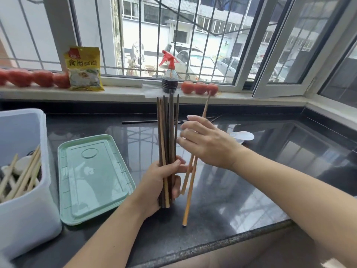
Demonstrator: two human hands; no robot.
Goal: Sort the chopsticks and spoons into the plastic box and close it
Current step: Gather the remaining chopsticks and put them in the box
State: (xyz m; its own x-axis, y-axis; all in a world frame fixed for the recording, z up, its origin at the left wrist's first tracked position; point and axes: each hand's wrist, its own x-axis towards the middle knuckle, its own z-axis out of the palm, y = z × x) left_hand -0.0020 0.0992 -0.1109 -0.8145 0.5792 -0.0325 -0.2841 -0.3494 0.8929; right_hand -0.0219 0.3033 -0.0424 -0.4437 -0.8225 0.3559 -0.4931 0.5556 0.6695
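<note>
My left hand [162, 180] grips an upright bundle of several dark brown chopsticks [167, 130] standing on the black counter. My right hand [206, 144] holds light wooden chopsticks [190, 188] slanted just right of the bundle, their tips touching the counter. A white plastic box [29, 209] at the left edge holds pale chopsticks and white spoons [21, 171]. Its mint-green lid [92, 176] lies flat beside it. A few dark chopsticks [143, 122] lie on the counter behind my hands. A white spoon [243, 136] lies partly hidden behind my right wrist.
On the windowsill stand a yellow food packet [85, 69], a spray bottle [170, 74] with a red trigger, and rows of tomatoes [200, 87]. The counter's front edge [222, 240] runs close below my forearms. An open window frame juts in at the right.
</note>
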